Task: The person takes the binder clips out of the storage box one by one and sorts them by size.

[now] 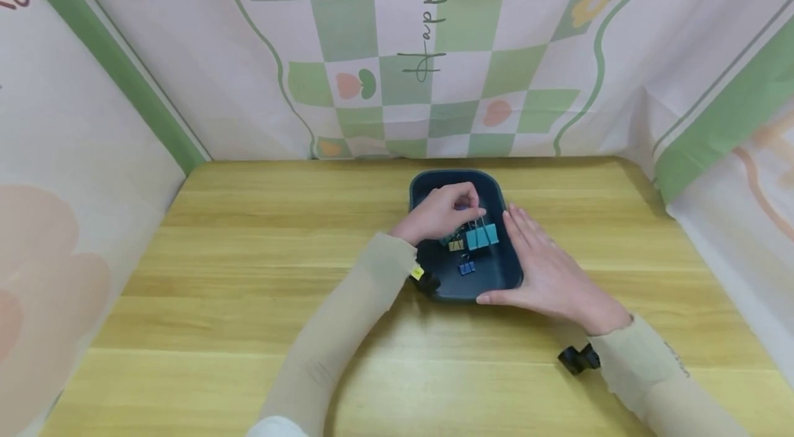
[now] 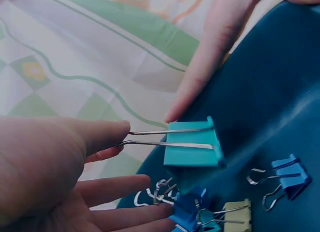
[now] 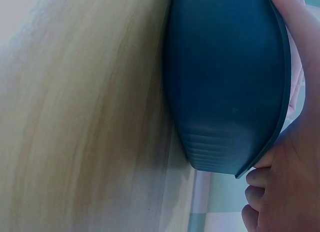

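Note:
My left hand point(image 1: 439, 213) reaches over a dark blue tray point(image 1: 496, 278) and pinches a large teal binder clip point(image 2: 192, 144) by its wire handles, between thumb and fingertip. Its body sits above the other clips in the left wrist view. Below it lie a yellow binder clip point(image 2: 237, 217), a blue binder clip point(image 2: 187, 212) and part of another teal one. A small blue binder clip point(image 1: 466, 268) lies apart on the tray floor. My right hand point(image 1: 555, 278) rests against the tray's right side, fingers straight along the rim and thumb at the near edge.
The tray stands on a wooden table point(image 1: 260, 271) near its back edge. A printed curtain point(image 1: 403, 23) hangs behind and at both sides. Small black wrist cameras are worn on both arms, the right one point(image 1: 578, 358) low over the table.

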Available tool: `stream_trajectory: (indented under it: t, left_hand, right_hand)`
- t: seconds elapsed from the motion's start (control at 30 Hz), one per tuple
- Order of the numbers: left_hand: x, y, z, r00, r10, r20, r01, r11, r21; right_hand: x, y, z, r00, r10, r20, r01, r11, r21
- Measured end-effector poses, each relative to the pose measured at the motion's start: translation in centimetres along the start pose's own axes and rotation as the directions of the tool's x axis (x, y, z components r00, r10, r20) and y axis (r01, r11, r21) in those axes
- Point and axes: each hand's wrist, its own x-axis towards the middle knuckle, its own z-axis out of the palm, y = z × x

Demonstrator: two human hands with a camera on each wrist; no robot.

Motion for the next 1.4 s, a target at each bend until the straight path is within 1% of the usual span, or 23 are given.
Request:
stream_trajectory:
  t: [0.1, 0.17, 0.27, 0.43, 0.57, 0.63, 0.73, 0.8, 0.9, 1.03, 1.07, 1.13, 1.3, 1.33, 1.4]
  left_hand:
    - [-0.2, 0.0, -0.5, 0.999, 0.030, -0.013, -0.030, 0.999, 0.010]
    - [-0.3, 0.0, -0.7, 0.999, 0.045, -0.030, -0.045, 0.999, -0.002]
    - [-0.5, -0.1, -1.1, 0.996, 0.060, -0.059, -0.063, 0.997, -0.043]
    - [-0.6, -0.4, -1.3, 0.990, 0.086, -0.111, -0.100, 0.987, -0.125]
    - [-0.9, -0.7, -1.6, 0.980, 0.089, -0.177, -0.123, 0.974, -0.193]
    - [-1.1, -0.9, -1.9, 0.974, 0.091, -0.206, -0.139, 0.963, -0.232]
    - [-1.5, -1.1, -2.7, 0.969, 0.082, -0.232, -0.151, 0.943, -0.297]
    - [-1.8, -1.4, -3.3, 0.965, 0.076, -0.250, -0.157, 0.934, -0.322]
    - [-2.5, -1.8, -4.4, 0.952, 0.069, -0.299, -0.167, 0.934, -0.317]
    - [-3.5, -2.6, -6.0, 0.930, 0.051, -0.363, -0.158, 0.950, -0.271]
    - [-3.7, -3.0, -6.3, 0.927, 0.042, -0.372, -0.149, 0.953, -0.262]
    - [-4.2, -3.7, -7.1, 0.921, 0.025, -0.390, -0.131, 0.960, -0.247]
    - [-5.7, -6.1, -8.9, 0.900, 0.003, -0.436, -0.106, 0.972, -0.211]
    - [-6.1, -6.6, -9.2, 0.898, -0.007, -0.441, -0.092, 0.975, -0.204]
    - [-6.7, -7.6, -9.7, 0.898, -0.037, -0.439, -0.059, 0.977, -0.203]
  right_hand:
    - [0.0, 0.0, 0.0, 1.000, 0.002, -0.007, -0.002, 1.000, 0.005]
    - [0.0, 0.0, 0.0, 1.000, -0.006, -0.011, 0.007, 1.000, 0.012]
    - [-0.1, 0.0, 0.0, 1.000, -0.013, -0.019, 0.014, 1.000, 0.020]
    - [-0.1, 0.0, 0.0, 1.000, -0.014, -0.018, 0.015, 1.000, 0.020]
    - [0.0, -0.1, -0.1, 1.000, -0.012, -0.012, 0.012, 1.000, 0.024]
    - [0.0, -0.1, -0.1, 1.000, -0.004, -0.004, 0.004, 1.000, 0.028]
    - [0.0, -0.2, -0.1, 1.000, 0.011, 0.004, -0.011, 0.999, 0.031]
    - [0.0, -0.1, -0.1, 1.000, 0.019, 0.011, -0.019, 0.999, 0.032]
    - [0.1, -0.2, -0.2, 1.000, 0.015, 0.014, -0.015, 0.999, 0.030]
    - [0.0, -0.2, -0.3, 1.000, 0.003, 0.010, -0.003, 1.000, 0.029]
    - [0.0, -0.2, -0.3, 1.000, 0.000, 0.007, -0.001, 1.000, 0.031]
    - [0.0, -0.1, -0.2, 1.000, 0.004, 0.001, -0.004, 0.999, 0.032]
    - [0.0, -0.1, -0.1, 1.000, 0.015, 0.003, -0.015, 0.999, 0.031]
    - [0.0, -0.1, -0.1, 1.000, 0.016, 0.006, -0.017, 0.999, 0.032]
    - [0.1, -0.1, -0.1, 1.000, 0.017, 0.011, -0.017, 0.999, 0.033]
